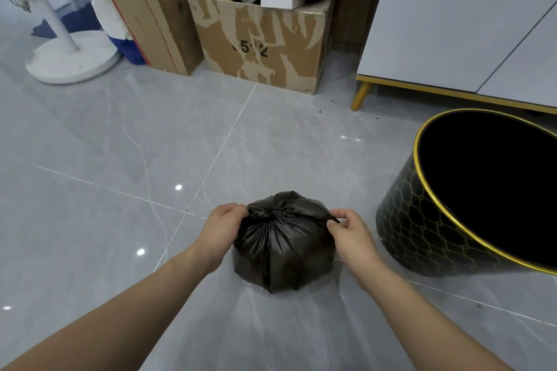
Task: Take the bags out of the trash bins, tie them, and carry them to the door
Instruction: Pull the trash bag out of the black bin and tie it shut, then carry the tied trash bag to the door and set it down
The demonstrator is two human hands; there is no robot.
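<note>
Black bag point(283, 250) sits on the grey floor point(105, 175), top already gathered into a knot. Left hand point(221, 227) pinches a bit of plastic on one side of the knot, right hand point(351, 235) pinches a twisted end on the other. Bin point(428, 235) stands just right of the bag, black inside. Further back: a torn box point(259, 45), a fan base point(72, 60), a cabinet point(452, 24).

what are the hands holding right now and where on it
Both hold the black trash bag, which sits on the floor. The left hand grips the gathered plastic left of the knot; the right hand pinches a tail of plastic to its right.
</note>
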